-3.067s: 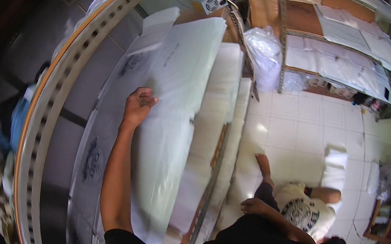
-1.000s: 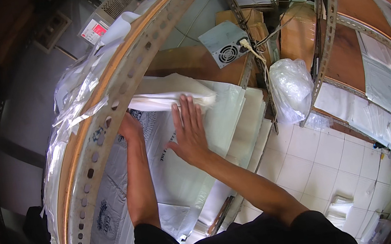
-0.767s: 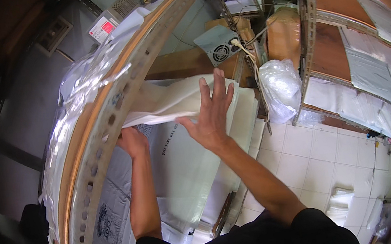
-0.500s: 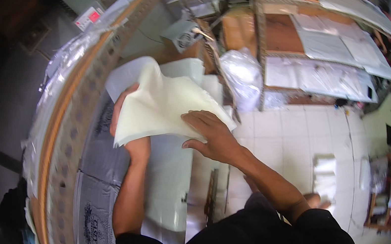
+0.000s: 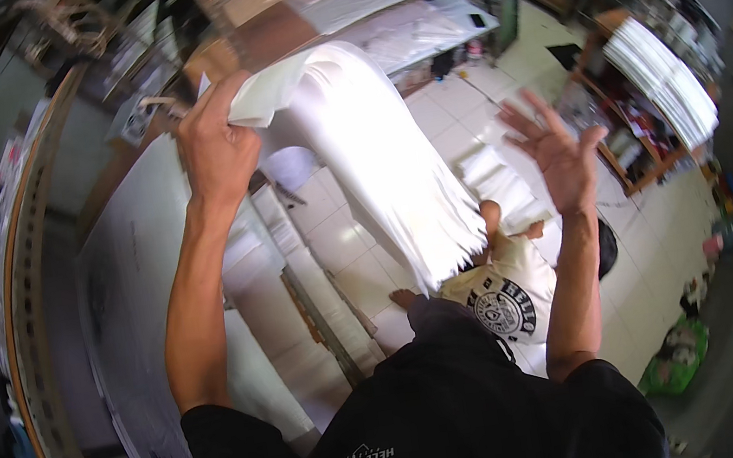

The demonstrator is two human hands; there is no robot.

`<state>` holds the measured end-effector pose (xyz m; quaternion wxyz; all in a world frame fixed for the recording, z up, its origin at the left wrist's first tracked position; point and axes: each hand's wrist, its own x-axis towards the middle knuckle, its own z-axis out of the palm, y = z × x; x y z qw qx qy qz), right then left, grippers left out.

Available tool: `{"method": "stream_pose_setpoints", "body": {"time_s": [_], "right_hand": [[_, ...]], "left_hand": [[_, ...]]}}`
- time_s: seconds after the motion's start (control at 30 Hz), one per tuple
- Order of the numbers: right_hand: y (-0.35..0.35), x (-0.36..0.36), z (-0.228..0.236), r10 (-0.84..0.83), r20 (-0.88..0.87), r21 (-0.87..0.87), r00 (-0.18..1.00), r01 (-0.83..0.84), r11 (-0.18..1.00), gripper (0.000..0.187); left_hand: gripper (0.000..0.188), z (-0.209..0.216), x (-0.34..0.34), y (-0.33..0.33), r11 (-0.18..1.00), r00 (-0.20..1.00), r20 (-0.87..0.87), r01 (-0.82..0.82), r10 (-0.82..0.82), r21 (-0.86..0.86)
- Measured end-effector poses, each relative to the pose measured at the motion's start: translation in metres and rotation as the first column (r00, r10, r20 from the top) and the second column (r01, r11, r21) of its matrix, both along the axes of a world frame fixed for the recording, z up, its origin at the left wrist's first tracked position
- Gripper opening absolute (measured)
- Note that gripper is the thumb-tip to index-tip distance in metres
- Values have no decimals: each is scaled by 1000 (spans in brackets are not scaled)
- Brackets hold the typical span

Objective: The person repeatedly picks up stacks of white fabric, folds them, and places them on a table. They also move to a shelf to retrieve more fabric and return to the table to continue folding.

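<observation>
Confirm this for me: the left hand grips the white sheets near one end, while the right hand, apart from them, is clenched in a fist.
Not quite: the right hand is not clenched. The head view shows it open and spread. The rest holds: it is apart from the white sheets, which the left hand grips near one end.

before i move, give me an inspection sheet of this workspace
surface: flat pale packs lie on the rack at left
handled things: draped stack of white sheets hangs from the left hand
clutter: white bundle on the tiled floor; green bag at lower right
hands: left grips the white sheets; right hand open, fingers spread, touching nothing
cables: pale cable beside the grey fan box, blurred
surroundings: another person low on the floor
</observation>
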<state>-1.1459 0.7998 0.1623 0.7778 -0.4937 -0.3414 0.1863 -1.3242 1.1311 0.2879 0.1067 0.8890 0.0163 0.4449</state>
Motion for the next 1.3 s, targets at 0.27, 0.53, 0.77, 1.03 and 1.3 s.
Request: {"method": "stream_pose_setpoints", "body": {"time_s": [0.27, 0.53, 0.77, 1.03, 1.3], "right_hand": [[27, -158, -94, -205, 355, -689, 912, 403, 602, 72], [-55, -51, -64, -932, 68, -139, 355, 929, 343, 63], [59, -196, -68, -22, 640, -526, 768, 459, 716, 84], [-19, -156, -87, -206, 598, -357, 775, 487, 797, 74], [-109, -164, -74, -332, 665, -387, 669, 688, 614, 96]], "left_hand": [[36, -22, 78, -68, 973, 978, -81, 203, -195, 107], [38, -16, 86, -53, 986, 998, -50, 46, -38, 161], [39, -26, 88, -84, 984, 992, -50, 123, -117, 131], [32, 2, 104, -134, 966, 993, -80, 98, -81, 241], [38, 34, 103, -260, 977, 987, -152, 89, -60, 191]]}}
